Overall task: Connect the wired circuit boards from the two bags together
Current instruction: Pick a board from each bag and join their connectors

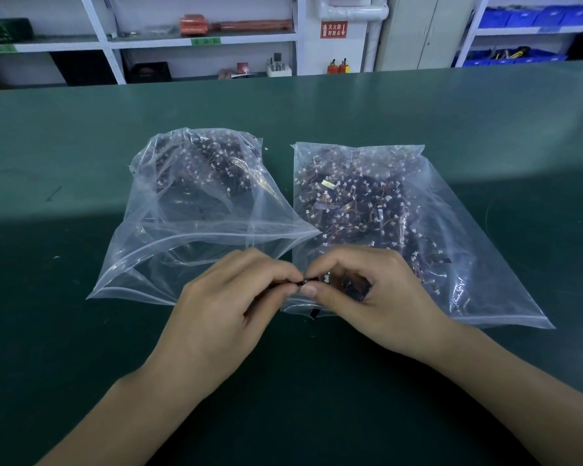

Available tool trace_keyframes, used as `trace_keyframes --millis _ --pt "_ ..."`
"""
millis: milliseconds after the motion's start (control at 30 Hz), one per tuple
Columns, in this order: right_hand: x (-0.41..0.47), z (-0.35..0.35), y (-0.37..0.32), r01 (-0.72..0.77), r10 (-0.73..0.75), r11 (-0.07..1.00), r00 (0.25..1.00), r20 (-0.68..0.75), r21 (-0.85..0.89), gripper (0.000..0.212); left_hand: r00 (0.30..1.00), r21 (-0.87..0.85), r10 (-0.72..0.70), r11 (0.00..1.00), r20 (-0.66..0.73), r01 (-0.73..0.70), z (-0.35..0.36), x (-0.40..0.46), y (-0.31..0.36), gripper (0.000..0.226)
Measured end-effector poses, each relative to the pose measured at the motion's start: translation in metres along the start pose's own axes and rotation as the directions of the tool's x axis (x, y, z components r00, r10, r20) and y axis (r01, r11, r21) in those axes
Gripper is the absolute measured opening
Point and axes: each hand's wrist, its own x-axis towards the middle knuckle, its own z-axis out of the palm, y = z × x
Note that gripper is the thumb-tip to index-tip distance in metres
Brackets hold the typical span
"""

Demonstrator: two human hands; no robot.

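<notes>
Pinching small dark wired boards (306, 281) between thumbs and forefingers, the left hand (231, 307) and right hand (372, 297) met fingertip to fingertip just near of the two clear bags, left bag (196, 210) and right bag (401, 210), on the green table (81, 146).

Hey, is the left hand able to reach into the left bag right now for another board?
Probably not right away. The left hand is pinching a small dark part together with the right hand. The left bag lies just beyond it with nothing between, so once freed it likely could.
</notes>
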Motion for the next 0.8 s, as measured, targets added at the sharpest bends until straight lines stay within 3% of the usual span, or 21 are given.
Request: trace_keyframes --millis 300,533,800 --pt "-0.0008 -0.0024 0.0031 -0.169 0.168 0.975 0.986 0.019 0.141 0.008 1.000 -0.005 0.014 1.000 -0.025 -0.014 0.0004 -0.0002 0.0000 0.021" --pt "-0.0018 -0.0028 0.0013 -0.139 0.139 0.987 0.990 0.009 0.085 0.008 0.994 -0.128 -0.096 0.988 -0.060 0.088 0.0025 -0.0009 0.0054 0.022" --pt "-0.0015 -0.0021 0.0027 -0.123 0.122 0.991 0.992 0.015 0.052 0.008 0.997 -0.112 -0.077 0.991 -0.032 0.073 0.0027 -0.0009 0.0056 0.016"
